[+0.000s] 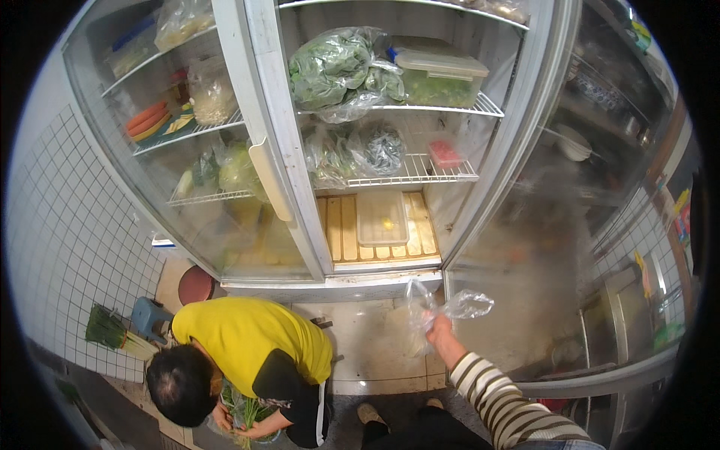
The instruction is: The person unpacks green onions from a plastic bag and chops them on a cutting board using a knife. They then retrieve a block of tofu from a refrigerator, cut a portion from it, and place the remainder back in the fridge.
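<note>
My right hand (441,331), in a striped sleeve, grips the gathered neck of a clear plastic bag (417,334). Pale contents show faintly in the bag, too blurred to name. It hangs in front of an upright glass-door refrigerator (388,279), whose right door (506,253) stands open. My left hand is out of view. Inside, a translucent plastic tray (382,216) with a small yellow bit lies on the slatted bottom. Above it, a wire shelf (413,181) bears bagged vegetables (332,154), a bag of dark small items (384,149) and a pink-filled tub (445,154).
A co-worker in a yellow top (253,337) crouches at lower left, handling green stalks (247,413). Bagged leafy greens (332,70) and a lidded plastic box (441,79) occupy an upper shelf. Beside the tiled wall are a blue stool (151,318) and bundled green onions (107,329).
</note>
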Available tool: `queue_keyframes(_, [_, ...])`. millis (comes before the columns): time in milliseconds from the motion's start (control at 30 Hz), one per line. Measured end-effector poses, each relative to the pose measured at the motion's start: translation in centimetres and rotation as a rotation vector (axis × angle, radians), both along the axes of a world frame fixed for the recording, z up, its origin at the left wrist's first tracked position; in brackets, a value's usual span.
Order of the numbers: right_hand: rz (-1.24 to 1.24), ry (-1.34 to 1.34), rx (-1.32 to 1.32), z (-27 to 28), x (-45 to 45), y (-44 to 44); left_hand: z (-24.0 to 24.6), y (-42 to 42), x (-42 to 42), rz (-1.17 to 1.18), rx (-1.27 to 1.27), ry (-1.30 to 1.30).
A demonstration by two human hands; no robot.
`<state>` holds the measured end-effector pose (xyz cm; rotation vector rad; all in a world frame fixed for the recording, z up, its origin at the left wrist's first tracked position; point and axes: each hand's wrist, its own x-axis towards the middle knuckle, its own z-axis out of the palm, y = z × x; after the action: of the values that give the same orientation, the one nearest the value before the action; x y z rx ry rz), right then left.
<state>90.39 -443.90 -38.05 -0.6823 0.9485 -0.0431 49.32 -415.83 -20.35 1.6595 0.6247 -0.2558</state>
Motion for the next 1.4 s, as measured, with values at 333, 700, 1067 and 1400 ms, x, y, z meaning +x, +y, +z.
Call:
queue_keyframes(333, [0.322,0.111,-0.407,1.2,-18.3,3.8,-7.7,-10.2,4.8,-0.249,0.352,-0.202])
queue_keyframes(700, [1.222,-0.423,-0.911,13.2,-31.0,1.4,-7.9,-17.0,4.7,-0.328,0.667,-0.471])
queue_keyframes(1067, [1.609,-1.153,-1.333,7.8,-38.7,-4.7,-15.9,-17.2,-4.9,-0.165,0.444,-0.503])
queue_keyframes(1400, [0.927,-0.307,-1.301,19.8,-36.2,-21.5,-8.2,-13.5,-10.0,-0.007,0.279,-0.323])
